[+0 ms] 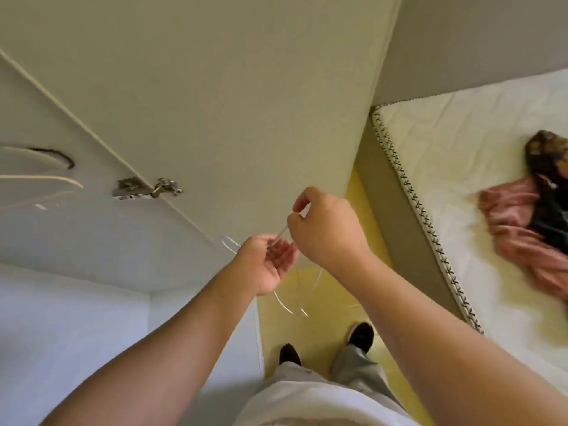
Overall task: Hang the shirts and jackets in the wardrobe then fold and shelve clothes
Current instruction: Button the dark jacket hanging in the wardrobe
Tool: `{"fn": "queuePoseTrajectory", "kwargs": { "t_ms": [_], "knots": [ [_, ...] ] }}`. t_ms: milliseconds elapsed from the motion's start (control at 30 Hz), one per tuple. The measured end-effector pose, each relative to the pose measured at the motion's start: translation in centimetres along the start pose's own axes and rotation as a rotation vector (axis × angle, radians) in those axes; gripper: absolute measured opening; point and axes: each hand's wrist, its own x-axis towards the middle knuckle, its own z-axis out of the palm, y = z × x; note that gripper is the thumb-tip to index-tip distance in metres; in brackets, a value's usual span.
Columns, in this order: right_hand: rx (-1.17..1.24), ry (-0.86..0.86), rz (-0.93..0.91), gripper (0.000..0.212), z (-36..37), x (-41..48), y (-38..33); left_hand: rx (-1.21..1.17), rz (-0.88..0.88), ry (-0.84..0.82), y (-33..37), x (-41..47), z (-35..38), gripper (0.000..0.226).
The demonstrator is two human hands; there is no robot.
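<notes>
A thin clear plastic hanger hangs between my hands in front of the open wardrobe door. My right hand pinches its upper bar between thumb and curled fingers. My left hand is palm-up just below, fingers loosely curled round another part of the hanger. Its hook pokes out left of my left hand. A pile of clothes, a pink garment and a dark patterned one, lies on the bed at the right.
The wardrobe interior is at the left, with several pale hangers at its upper left and a metal door hinge. The white mattress fills the right side. My feet stand on a yellow floor.
</notes>
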Motion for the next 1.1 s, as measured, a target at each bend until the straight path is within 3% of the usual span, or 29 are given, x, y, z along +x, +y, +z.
{"fn": "queuePoseTrajectory", "kwargs": {
  "t_ms": [367,567,933,1100],
  "knots": [
    [-0.069,0.418,0.506,0.019,-17.5,-5.9,18.0,0.718,-0.237,-0.324,-15.4,2.6,24.0,0.03],
    [-0.057,0.604,0.666,0.019,-26.1,-12.0,25.5,0.809,-0.298,-0.343,-25.2,2.1,34.4,0.041],
    [0.098,0.607,1.05,0.011,-31.7,-24.3,34.7,1.096,-0.302,-0.548,-39.2,-2.1,45.4,0.01],
    [0.081,0.688,1.152,0.027,-31.9,-27.8,38.4,1.322,-0.226,-0.719,-45.5,-3.5,47.8,0.02]
  ]
}}
